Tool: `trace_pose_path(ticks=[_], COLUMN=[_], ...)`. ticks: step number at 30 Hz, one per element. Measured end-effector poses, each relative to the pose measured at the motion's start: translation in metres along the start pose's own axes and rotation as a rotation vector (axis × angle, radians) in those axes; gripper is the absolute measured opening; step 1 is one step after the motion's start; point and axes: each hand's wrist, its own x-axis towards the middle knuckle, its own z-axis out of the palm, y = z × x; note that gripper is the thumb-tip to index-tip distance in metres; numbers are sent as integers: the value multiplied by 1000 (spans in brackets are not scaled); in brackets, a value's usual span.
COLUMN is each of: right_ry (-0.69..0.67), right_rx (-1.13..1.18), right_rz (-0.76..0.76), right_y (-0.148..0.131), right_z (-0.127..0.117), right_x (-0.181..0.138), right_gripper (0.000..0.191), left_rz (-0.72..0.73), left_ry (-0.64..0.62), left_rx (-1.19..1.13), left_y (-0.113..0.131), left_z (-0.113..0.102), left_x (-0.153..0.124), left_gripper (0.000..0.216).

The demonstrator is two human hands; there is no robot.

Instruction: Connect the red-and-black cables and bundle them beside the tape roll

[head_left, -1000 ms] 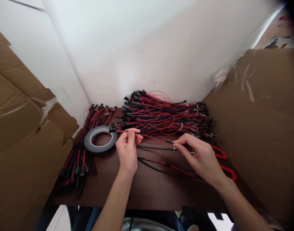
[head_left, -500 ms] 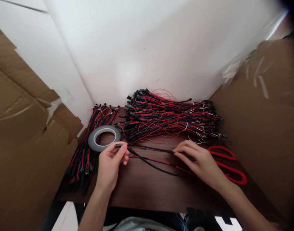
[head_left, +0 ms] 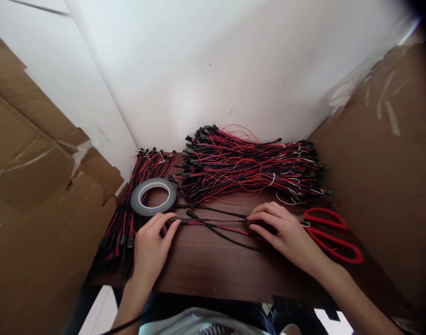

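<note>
My left hand (head_left: 152,244) is closed at the left ends of thin red-and-black wires (head_left: 213,227), thumb and fingertips pinching near their dark connectors. My right hand (head_left: 286,235) pinches the same wires further right, fingertips low over the table; its grip partly hides them. A black sleeved cable (head_left: 230,239) lies loose across the wires, its plug end between my hands. Another black cable (head_left: 216,211) runs behind the wires to my right fingertips. Just beyond my left hand lies a roll of grey tape (head_left: 136,199). Red-handled scissors (head_left: 333,253) rest beside my right hand, blades mostly hidden.
A large heap of red-and-black wires (head_left: 248,163) with black connectors lies against the white wall (head_left: 199,70). A smaller bundle (head_left: 120,225) lies at the left. Cardboard panels stand on the left (head_left: 42,209) and right (head_left: 376,163) of the brown table (head_left: 206,274).
My left hand has let go of the black cable's plug end, which now lies on the table, and moved down to the red-and-black wires. My right hand stays nearly in place.
</note>
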Motion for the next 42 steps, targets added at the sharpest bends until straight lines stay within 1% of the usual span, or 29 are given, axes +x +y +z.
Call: trace_pose_path(ticks=[3,6,14,18,25,28,35,39,42], right_ry=[-16,-2,37,68,71,56,-52,-47,-49], right_rx=[-9,24,33,56,77,86,27,36,54], right_rz=[-6,-24,-75,-106,-116,-120,-114,-114,-109], right_y=[-3,-4,0,4,6,7,6,7,8], right_z=[7,10,17,22,24,23,22,24,25], right_x=[4,7,4,4,5,5,7,8,8], right_gripper=[10,8,12,16,16,15,19,23,22], left_rz=[21,19,12,35,29,2,-64,-72,-73], left_ry=[9,9,16,32,42,41,60,27,2], left_rx=[8,3,-6,-23,-5,-24,-74,-146,-133], left_y=[-2,-3,-2,-3,0,1,-1,-1,1], left_z=[3,3,3,4,6,6,7,6,4], left_x=[-1,-2,-2,0,0,0,-1,-2,-2], left_gripper=[19,17,17,16,15,15,25,18,15])
